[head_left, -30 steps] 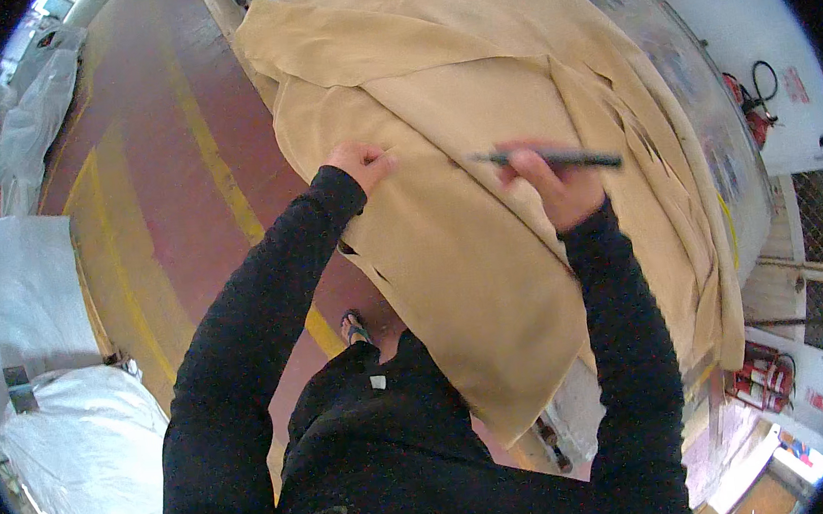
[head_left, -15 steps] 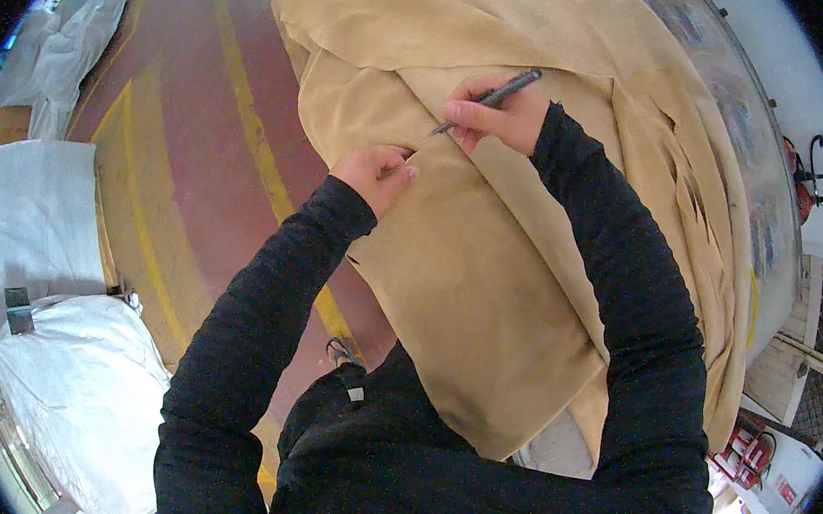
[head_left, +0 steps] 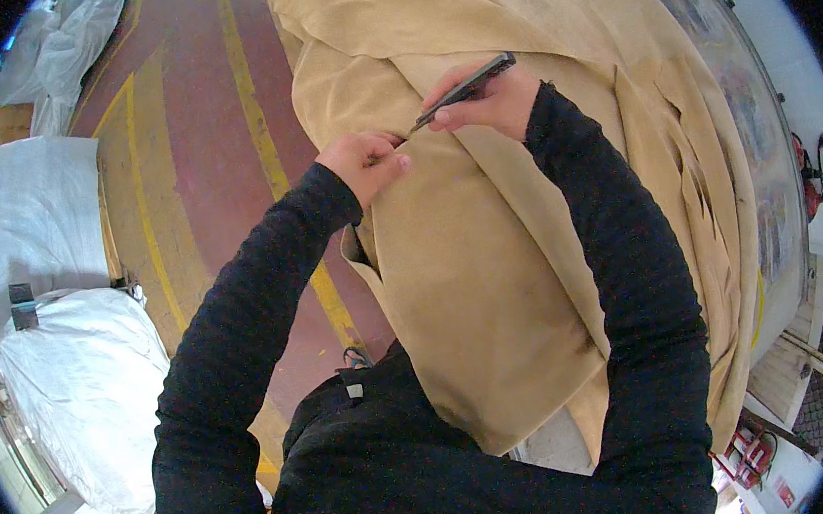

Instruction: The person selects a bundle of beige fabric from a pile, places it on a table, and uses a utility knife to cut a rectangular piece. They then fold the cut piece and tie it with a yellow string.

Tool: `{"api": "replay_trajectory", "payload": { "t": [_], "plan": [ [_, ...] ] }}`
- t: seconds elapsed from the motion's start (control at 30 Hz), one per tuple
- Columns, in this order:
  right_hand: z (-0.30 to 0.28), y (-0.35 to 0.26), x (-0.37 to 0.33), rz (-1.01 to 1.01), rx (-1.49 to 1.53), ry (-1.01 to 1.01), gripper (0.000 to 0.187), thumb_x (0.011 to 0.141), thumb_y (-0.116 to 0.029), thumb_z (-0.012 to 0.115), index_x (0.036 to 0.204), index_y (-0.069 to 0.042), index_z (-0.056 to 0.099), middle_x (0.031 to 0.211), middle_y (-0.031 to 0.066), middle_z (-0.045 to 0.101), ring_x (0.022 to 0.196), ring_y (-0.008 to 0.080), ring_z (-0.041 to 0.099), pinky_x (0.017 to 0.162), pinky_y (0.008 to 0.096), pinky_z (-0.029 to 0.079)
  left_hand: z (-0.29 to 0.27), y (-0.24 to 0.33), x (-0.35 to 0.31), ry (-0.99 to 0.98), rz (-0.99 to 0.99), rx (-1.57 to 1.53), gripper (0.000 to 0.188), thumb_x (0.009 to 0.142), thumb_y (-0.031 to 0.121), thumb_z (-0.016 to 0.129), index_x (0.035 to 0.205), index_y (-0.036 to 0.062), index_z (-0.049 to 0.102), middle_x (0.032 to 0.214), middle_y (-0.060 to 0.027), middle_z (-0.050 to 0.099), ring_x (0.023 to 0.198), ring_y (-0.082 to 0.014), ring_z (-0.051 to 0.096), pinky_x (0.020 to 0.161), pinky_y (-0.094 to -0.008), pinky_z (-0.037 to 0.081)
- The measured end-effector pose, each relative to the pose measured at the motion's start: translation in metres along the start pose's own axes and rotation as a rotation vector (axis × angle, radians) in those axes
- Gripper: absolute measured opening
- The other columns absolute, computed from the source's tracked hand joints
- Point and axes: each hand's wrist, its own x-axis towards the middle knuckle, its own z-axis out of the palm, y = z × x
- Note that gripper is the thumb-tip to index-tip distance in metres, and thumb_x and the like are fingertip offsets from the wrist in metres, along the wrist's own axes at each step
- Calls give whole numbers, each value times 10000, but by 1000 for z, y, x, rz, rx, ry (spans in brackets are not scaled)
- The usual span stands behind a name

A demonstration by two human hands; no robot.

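Note:
A large sheet of tan fabric [head_left: 477, 270] is draped in folds over the work surface in front of me. My left hand [head_left: 363, 163] pinches the fabric's left edge, thumb against bent fingers, and lifts it slightly. A slim dark pointed tool [head_left: 474, 82], shaped like a pen or narrow knife, is held in my right hand [head_left: 491, 101]. Its tip slants down to the left and meets the fabric right beside my left fingertips; whether it is a blade or a nib is too small to tell.
White plastic-covered bundles [head_left: 77, 388] stand at the left. A reddish floor [head_left: 216, 177] with yellow lines runs alongside. Clear plastic sheeting [head_left: 755, 125] shows at the right, beyond the fabric, near a red object [head_left: 808, 179]. More fabric folds [head_left: 692, 190] with slits lie on the right.
My right hand has moved left and slightly up, bringing the tool's tip to my left fingers. The left hand has shifted slightly left and up, with the pinched fabric edge.

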Motion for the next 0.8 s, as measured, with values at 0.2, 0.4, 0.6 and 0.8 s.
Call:
{"api": "replay_trajectory", "payload": {
  "t": [0.2, 0.4, 0.6, 0.8],
  "plan": [
    [0, -6, 3, -40, -217, -49, 173, 752, -142, 718, 909, -69, 703, 772, 42, 680, 690, 115, 602, 654, 274, 493, -1, -1, 0, -61, -102, -22, 306, 848, 234, 643, 811, -68, 610, 1006, -138, 669, 814, -149, 589, 721, -298, 466],
    [-1, -13, 9, -68, -389, -87, 171, 757, -153, 715, 911, -82, 698, 790, 39, 668, 769, 133, 596, 720, 282, 476, -1, -3, 1, -66, -94, -16, 304, 846, 218, 641, 766, -73, 602, 964, -139, 669, 801, -146, 580, 710, -294, 462],
    [10, -16, 1, -84, -449, 47, 171, 722, -178, 718, 877, -108, 696, 775, 53, 680, 726, 167, 642, 701, 290, 514, -2, -3, 0, -65, -51, -74, 298, 843, 208, 637, 763, -76, 598, 965, -139, 666, 785, -146, 569, 692, -292, 456],
    [15, -10, -9, -79, -431, 93, 172, 733, -195, 698, 883, -112, 685, 778, 63, 677, 729, 182, 647, 709, 299, 521, -6, 2, 0, -133, -83, -126, 307, 856, 213, 633, 760, -77, 609, 987, -120, 664, 792, -118, 551, 664, -281, 445]
  ]
}}
